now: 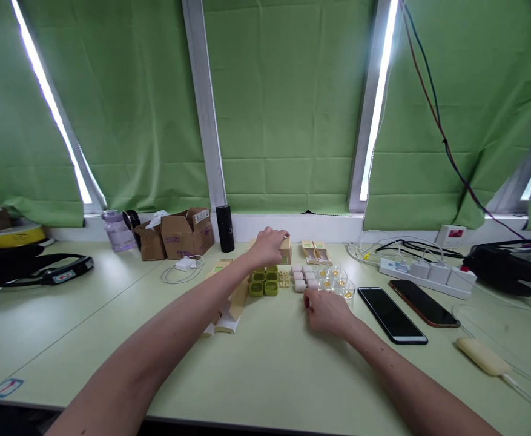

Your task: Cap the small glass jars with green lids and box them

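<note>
Left hand [269,247] reaches over the pale box [286,253], fingers bent; their tips are hidden, so can't tell if it grips. Right hand [329,310] rests low, fingers curled in, just beside the pale pink blocks [300,285]; can't tell if it pinches anything. Box stands behind the green cups [270,292], a bit right. Looks like thin card: probably light, stiffish, easy to dent; best held by opposite side walls, gently. Blocks look smooth, maybe slippery; pinch across sides. Clear cups [347,294] look rigid, likely slick; take by rims.
</note>
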Demonstrator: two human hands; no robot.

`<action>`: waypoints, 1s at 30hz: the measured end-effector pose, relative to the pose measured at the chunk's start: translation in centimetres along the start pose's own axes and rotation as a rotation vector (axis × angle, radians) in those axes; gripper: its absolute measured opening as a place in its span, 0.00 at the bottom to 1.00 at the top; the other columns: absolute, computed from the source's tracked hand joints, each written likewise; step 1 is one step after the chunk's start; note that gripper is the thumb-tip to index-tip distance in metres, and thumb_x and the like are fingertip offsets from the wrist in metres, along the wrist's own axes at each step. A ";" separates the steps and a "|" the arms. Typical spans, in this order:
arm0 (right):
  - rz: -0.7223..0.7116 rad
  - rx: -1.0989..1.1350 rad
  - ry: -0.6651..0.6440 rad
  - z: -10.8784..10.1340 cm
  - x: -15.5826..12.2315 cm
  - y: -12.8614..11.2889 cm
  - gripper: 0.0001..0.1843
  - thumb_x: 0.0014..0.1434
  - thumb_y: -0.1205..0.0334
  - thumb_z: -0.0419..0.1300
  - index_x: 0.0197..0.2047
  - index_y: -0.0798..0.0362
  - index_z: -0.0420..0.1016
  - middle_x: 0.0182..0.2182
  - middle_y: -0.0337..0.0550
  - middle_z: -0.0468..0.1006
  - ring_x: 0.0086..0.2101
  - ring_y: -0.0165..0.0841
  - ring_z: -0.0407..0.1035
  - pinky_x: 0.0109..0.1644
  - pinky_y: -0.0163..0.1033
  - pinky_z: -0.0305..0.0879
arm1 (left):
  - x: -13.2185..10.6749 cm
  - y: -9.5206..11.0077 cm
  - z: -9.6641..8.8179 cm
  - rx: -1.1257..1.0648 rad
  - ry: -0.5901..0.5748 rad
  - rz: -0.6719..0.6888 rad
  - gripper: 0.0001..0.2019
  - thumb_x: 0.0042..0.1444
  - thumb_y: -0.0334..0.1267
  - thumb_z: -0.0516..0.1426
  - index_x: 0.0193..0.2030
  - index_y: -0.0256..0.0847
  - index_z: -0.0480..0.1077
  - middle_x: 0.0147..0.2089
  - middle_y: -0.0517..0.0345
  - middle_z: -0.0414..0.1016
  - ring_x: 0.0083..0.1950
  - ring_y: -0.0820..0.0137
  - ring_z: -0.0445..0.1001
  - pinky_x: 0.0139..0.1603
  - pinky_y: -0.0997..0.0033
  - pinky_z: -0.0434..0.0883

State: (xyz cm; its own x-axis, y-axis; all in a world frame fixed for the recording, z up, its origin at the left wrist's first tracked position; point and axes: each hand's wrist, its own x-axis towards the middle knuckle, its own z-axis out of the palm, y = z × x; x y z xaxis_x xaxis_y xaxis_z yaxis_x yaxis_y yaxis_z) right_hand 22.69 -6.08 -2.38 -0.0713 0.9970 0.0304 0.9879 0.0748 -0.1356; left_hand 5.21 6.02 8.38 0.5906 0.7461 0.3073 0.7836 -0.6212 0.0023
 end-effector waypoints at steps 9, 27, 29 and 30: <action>-0.008 -0.004 -0.001 0.0 -0.1 0.0 0.12 0.60 0.65 0.60 0.48 0.49 0.77 0.45 0.51 0.84 0.44 0.49 0.79 0.39 0.42 0.65 | 4.7 -4.6 4.4 0.126 -0.070 -0.089 0.24 0.55 0.30 0.60 0.60 0.42 0.69 0.59 0.43 0.77 0.62 0.49 0.65 0.62 0.53 0.62; -0.015 -0.028 -0.009 -0.1 -0.2 -0.3 0.12 0.63 0.63 0.59 0.50 0.49 0.76 0.45 0.53 0.84 0.45 0.50 0.79 0.40 0.43 0.64 | 4.0 -5.3 8.4 0.194 -0.097 -0.132 0.16 0.58 0.29 0.58 0.53 0.38 0.72 0.58 0.38 0.75 0.64 0.49 0.65 0.65 0.49 0.56; -0.016 -0.029 -0.009 -0.1 -0.2 -0.3 0.12 0.63 0.63 0.58 0.50 0.49 0.75 0.45 0.53 0.84 0.44 0.50 0.79 0.40 0.43 0.64 | 3.4 -4.6 8.6 0.190 -0.098 -0.121 0.15 0.58 0.31 0.59 0.52 0.39 0.74 0.59 0.38 0.74 0.65 0.48 0.64 0.66 0.50 0.57; -0.017 -0.030 -0.009 -0.1 -0.2 -0.3 0.12 0.63 0.63 0.58 0.50 0.49 0.75 0.45 0.53 0.84 0.45 0.50 0.79 0.40 0.43 0.64 | 3.1 -4.2 8.8 0.188 -0.103 -0.119 0.15 0.58 0.32 0.59 0.52 0.39 0.75 0.59 0.37 0.73 0.65 0.48 0.64 0.66 0.49 0.57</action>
State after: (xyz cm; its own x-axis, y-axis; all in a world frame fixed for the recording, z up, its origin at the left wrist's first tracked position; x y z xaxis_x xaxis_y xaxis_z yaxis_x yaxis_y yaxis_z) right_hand 22.40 -6.34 -2.20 -0.0887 0.9958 0.0239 0.9903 0.0907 -0.1056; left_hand 5.47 13.04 0.96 0.5012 0.8377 0.2171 0.8651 -0.4795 -0.1472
